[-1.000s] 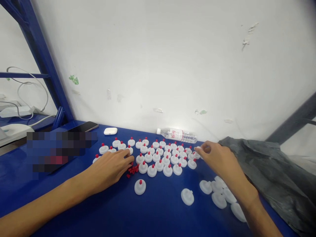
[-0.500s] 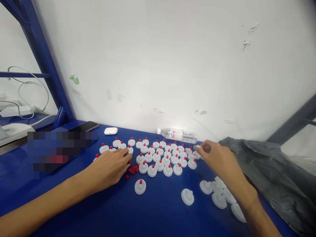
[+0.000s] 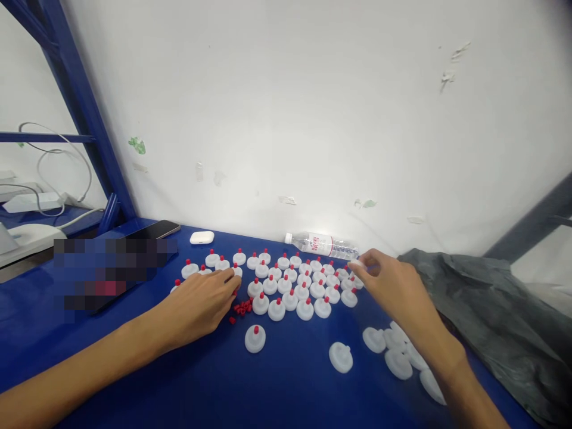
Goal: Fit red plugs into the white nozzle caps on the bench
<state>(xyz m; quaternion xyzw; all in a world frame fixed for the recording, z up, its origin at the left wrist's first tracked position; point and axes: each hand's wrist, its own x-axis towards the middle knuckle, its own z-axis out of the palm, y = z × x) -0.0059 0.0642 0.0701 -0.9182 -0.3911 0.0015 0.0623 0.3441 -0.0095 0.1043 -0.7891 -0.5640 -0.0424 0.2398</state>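
Observation:
My left hand [image 3: 210, 301] rests over the left part of the table, fingers curled down at a small pile of red caps [image 3: 243, 307]. A bit of red shows at its fingertips, which are partly hidden. My right hand [image 3: 388, 277] is at the right end of a group of white round plastic lids [image 3: 305, 309] with red-capped nozzles. Between its thumb and forefinger is a white piece [image 3: 356, 263], apparently another such lid, mostly covered by the fingers. A single red-capped lid [image 3: 255, 339] stands nearer me. Uncapped white lids [image 3: 398, 364] lie below my right forearm, one [image 3: 341, 357] apart from them.
A clear plastic bottle [image 3: 324, 245] lies along the wall behind the lids. A white earbud case [image 3: 202, 238] and a dark phone [image 3: 163, 229] are at the back left. Grey-green plastic sheeting [image 3: 487, 316] covers the right side. Blue frame posts [image 3: 84, 107] rise at left.
My right hand has shifted slightly downward and tilted around the white piece. My left hand stays at the red caps. The whole view has drifted a few pixels.

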